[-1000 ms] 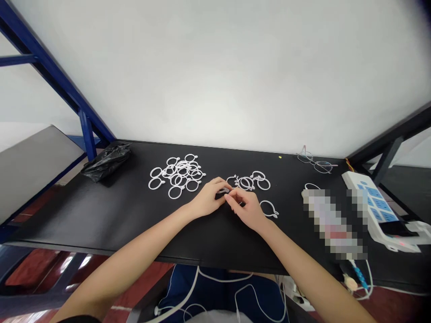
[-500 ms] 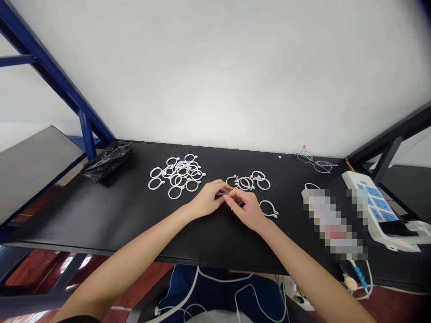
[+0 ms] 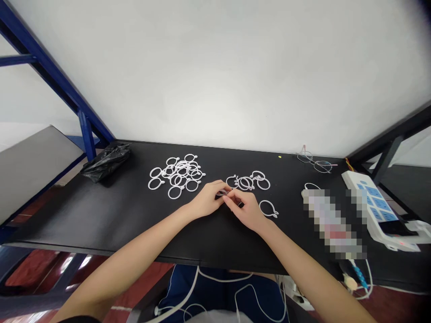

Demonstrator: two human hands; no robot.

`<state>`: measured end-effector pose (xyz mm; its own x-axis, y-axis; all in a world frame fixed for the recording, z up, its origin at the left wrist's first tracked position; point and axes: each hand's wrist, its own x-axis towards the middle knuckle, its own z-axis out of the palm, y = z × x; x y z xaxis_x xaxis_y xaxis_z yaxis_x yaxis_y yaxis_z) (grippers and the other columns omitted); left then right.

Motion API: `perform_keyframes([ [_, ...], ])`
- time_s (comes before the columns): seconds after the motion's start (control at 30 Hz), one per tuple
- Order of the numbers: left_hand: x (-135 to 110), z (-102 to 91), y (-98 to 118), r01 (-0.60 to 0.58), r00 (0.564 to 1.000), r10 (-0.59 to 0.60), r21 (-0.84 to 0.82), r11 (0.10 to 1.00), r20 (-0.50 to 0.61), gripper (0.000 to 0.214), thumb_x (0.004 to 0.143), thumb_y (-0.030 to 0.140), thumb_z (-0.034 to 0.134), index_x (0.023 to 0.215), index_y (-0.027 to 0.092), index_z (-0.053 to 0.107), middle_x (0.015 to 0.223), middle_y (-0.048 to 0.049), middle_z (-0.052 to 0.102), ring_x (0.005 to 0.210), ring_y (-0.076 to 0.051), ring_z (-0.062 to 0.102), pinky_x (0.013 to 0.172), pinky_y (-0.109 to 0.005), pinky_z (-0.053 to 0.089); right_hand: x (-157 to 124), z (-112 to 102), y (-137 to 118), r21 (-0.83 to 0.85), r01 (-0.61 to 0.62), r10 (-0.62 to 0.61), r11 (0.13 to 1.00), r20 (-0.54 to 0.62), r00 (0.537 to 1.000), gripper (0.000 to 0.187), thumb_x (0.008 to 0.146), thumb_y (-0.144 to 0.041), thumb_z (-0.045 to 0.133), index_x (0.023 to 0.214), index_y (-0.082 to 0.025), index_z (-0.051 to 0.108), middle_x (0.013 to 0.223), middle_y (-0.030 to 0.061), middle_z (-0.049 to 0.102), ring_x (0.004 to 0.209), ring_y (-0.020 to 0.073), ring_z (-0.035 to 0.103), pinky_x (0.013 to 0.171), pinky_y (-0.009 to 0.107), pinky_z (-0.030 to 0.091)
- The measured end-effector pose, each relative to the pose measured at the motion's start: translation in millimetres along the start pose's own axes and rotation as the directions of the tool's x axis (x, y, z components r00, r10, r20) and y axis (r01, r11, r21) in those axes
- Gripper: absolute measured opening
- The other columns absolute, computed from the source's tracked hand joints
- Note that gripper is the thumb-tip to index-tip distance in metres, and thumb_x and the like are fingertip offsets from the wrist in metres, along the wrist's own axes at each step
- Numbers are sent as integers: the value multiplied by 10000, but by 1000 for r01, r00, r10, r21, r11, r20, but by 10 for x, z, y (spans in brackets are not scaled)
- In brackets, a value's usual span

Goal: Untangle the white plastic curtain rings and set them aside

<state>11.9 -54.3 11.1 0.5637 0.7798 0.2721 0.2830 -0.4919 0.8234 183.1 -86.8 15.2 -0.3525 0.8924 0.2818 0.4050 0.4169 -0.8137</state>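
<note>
My left hand (image 3: 209,198) and my right hand (image 3: 246,207) meet over the middle of the black table. Between their fingertips is a white ring (image 3: 221,193), pinched from both sides and mostly covered by the fingers. To the left lies a pile of white rings (image 3: 182,172), each with a small tab. Just beyond my right hand several more rings (image 3: 245,183) overlap in a small group. A single ring (image 3: 267,208) with its tab toward me rests right of my right hand.
A crumpled black plastic bag (image 3: 107,162) lies at the table's far left. On the right are eyeglasses (image 3: 314,161), a blurred-out object (image 3: 333,224) with a cable, and a white power strip (image 3: 373,204). White cables (image 3: 188,291) hang across my lap below the table edge.
Almost nothing differs. My fingers have shifted very slightly around the ring, while the other rings stay where they were.
</note>
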Motion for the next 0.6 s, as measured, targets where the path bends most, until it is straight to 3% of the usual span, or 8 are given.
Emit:
perform_keyframes([
  [0.6, -2, 9, -38, -47, 999, 47, 45, 998, 5, 254, 751, 32, 494, 901, 169, 644, 879, -28, 614, 807, -148, 578, 743, -267, 469, -4, -7, 6, -55, 24, -22, 998, 39, 999, 235, 937, -335, 512, 771, -194, 599, 616, -21, 553, 526, 113, 497, 546, 254, 406],
])
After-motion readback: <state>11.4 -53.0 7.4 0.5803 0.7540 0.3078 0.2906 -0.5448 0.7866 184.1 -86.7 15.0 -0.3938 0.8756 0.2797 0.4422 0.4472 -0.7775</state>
